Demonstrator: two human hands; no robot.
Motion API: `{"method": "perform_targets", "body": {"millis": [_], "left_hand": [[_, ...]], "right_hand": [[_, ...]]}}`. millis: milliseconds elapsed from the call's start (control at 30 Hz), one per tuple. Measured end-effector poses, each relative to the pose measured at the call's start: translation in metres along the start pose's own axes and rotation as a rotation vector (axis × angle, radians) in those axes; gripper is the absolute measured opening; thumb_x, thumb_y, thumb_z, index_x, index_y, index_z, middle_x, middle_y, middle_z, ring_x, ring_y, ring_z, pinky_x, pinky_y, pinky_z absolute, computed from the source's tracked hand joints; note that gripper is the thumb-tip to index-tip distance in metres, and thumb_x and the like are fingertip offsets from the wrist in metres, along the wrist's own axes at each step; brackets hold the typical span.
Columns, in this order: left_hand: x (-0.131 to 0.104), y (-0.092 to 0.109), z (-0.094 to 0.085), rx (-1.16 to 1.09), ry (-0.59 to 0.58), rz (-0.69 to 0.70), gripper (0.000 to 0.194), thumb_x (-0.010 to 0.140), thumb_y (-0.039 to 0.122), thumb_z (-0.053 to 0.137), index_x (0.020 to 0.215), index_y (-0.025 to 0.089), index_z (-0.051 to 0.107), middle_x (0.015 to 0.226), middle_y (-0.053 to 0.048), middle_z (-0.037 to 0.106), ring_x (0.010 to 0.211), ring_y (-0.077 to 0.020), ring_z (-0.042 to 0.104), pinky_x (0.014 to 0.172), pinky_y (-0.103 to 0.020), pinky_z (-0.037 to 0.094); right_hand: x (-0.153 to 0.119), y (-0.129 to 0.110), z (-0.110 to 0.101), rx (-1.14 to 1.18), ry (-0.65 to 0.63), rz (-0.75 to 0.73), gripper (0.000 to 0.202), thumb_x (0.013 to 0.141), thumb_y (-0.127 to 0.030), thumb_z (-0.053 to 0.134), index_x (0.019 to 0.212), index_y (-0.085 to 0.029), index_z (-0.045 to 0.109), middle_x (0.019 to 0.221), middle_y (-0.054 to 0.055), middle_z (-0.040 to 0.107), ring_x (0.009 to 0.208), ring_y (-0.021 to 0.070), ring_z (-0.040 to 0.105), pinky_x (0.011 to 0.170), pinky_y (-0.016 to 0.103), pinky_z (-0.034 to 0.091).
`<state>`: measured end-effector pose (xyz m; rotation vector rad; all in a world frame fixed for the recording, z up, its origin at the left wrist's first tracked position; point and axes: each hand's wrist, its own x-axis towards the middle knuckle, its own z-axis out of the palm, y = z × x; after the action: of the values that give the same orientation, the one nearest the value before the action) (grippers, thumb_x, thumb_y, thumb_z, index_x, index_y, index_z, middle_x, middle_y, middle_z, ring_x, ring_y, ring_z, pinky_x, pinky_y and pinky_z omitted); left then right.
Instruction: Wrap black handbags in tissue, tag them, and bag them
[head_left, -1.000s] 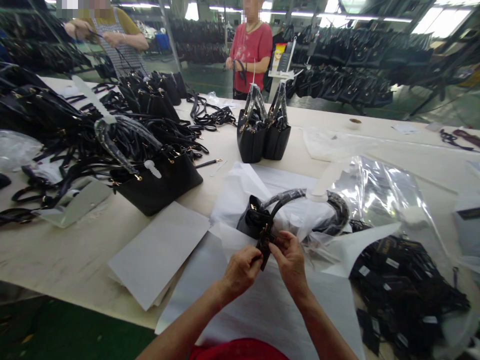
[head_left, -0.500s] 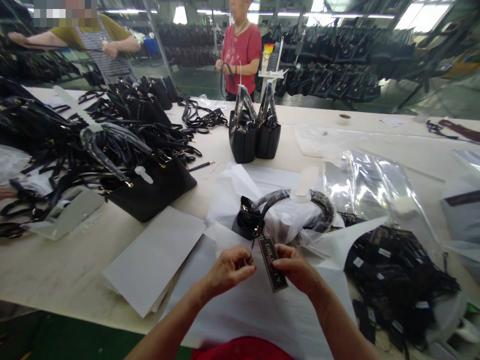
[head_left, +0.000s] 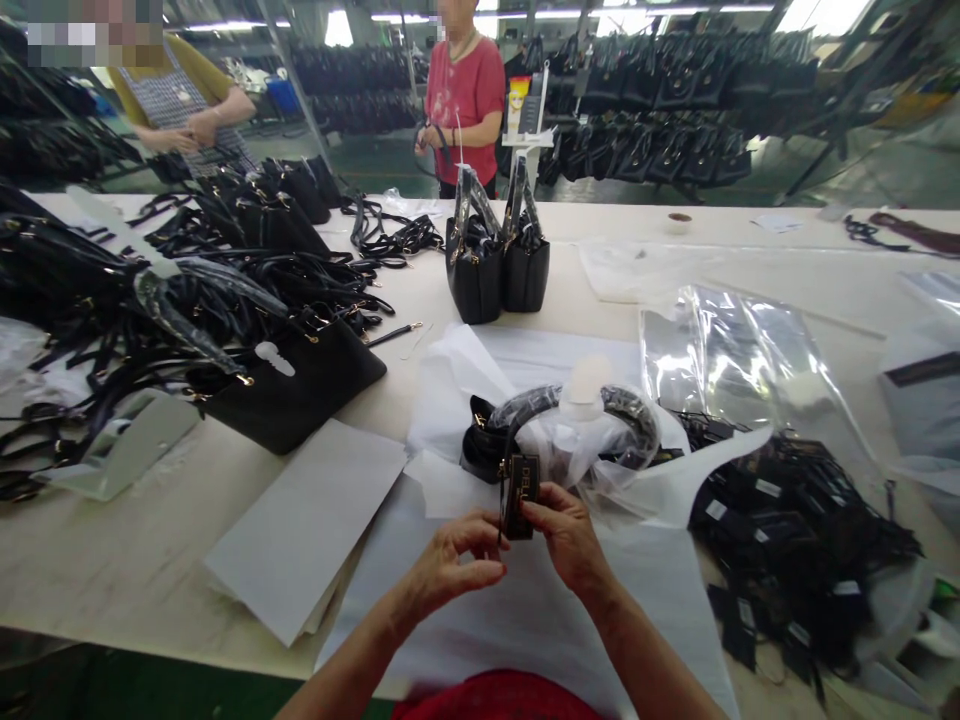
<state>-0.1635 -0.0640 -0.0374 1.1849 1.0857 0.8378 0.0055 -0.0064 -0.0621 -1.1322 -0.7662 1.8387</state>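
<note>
A black bag (head_left: 487, 440) with plastic-wrapped handles (head_left: 630, 420) lies on white paper (head_left: 450, 620) in front of me. My right hand (head_left: 566, 525) pinches a black tag (head_left: 523, 497) with gold lettering, held upright beside the bag's ring. Just left of the tag, my left hand (head_left: 465, 555) has its fingers curled near a thin dark cord that hangs by the tag. Its thumb stands apart from the fingertips, and whether the cord is gripped is too small to tell.
Black tags (head_left: 780, 550) are heaped at the right, below clear plastic sheets (head_left: 735, 345). White boards (head_left: 307, 530) and a black bag (head_left: 300, 390) lie left. Two small bags (head_left: 476, 280) stand farther back. Straps and bags pile up at far left. Two people stand across the table.
The tag has moved up and turned narrower to the view, close against the bag's ring. My left fingers have opened somewhat. The view has shifted slightly, and one person's arms have come together.
</note>
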Motion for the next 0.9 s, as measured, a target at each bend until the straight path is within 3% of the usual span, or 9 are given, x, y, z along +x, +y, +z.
{"method": "perform_targets", "body": {"millis": [200,367,600,700,800,900], "left_hand": [[0.004,-0.002,0.008,0.023,-0.074,-0.023,0.048,0.068,0.029,0.067,0.115,0.021,0.059,0.126,-0.009,0.048,0.067,-0.0095,0.057,0.064,-0.025,0.046],[0.007,0.0,0.004,0.101,-0.06,-0.054,0.047,0.071,0.03,0.064,0.117,0.022,0.059,0.127,-0.009,0.047,0.061,-0.0058,0.052,0.061,-0.024,0.045],[0.008,-0.003,0.008,0.1,-0.02,-0.062,0.055,0.069,0.034,0.065,0.122,0.021,0.055,0.114,-0.007,0.052,0.064,-0.0085,0.053,0.063,-0.025,0.046],[0.009,0.003,0.009,0.08,0.033,-0.014,0.047,0.072,0.036,0.062,0.115,0.019,0.061,0.099,-0.005,0.057,0.064,-0.0098,0.051,0.062,-0.025,0.044],[0.011,0.012,0.007,0.089,0.046,0.042,0.04,0.074,0.037,0.061,0.109,0.019,0.065,0.09,-0.004,0.06,0.064,-0.0112,0.049,0.064,-0.026,0.042],[0.014,0.014,0.003,0.117,0.078,0.079,0.035,0.076,0.039,0.06,0.103,0.018,0.068,0.09,-0.006,0.062,0.071,-0.0149,0.053,0.068,-0.027,0.044]], "right_hand": [[0.012,0.002,0.004,0.086,0.031,-0.028,0.024,0.052,-0.028,0.08,0.069,-0.017,0.067,0.063,-0.003,0.065,0.056,0.0105,0.053,0.053,0.023,0.039],[0.017,-0.002,0.004,0.119,0.009,-0.028,0.023,0.053,-0.027,0.08,0.069,-0.017,0.067,0.063,-0.002,0.066,0.056,0.0105,0.054,0.053,0.023,0.041],[0.015,0.003,0.013,0.127,0.0,-0.065,0.026,0.056,-0.033,0.079,0.073,-0.019,0.065,0.068,-0.002,0.063,0.058,0.011,0.052,0.051,0.023,0.041],[0.013,0.014,0.009,0.002,-0.063,-0.116,0.023,0.069,-0.041,0.07,0.078,-0.02,0.064,0.071,-0.002,0.061,0.062,0.0109,0.05,0.055,0.023,0.04],[0.01,0.022,0.002,-0.251,-0.153,-0.215,0.033,0.082,-0.05,0.053,0.072,-0.02,0.064,0.066,0.0,0.056,0.061,0.0127,0.047,0.058,0.025,0.042],[0.005,0.022,-0.002,-0.494,-0.224,-0.407,0.036,0.088,-0.048,0.042,0.079,-0.022,0.066,0.072,0.002,0.058,0.074,0.0172,0.052,0.076,0.032,0.045]]}}
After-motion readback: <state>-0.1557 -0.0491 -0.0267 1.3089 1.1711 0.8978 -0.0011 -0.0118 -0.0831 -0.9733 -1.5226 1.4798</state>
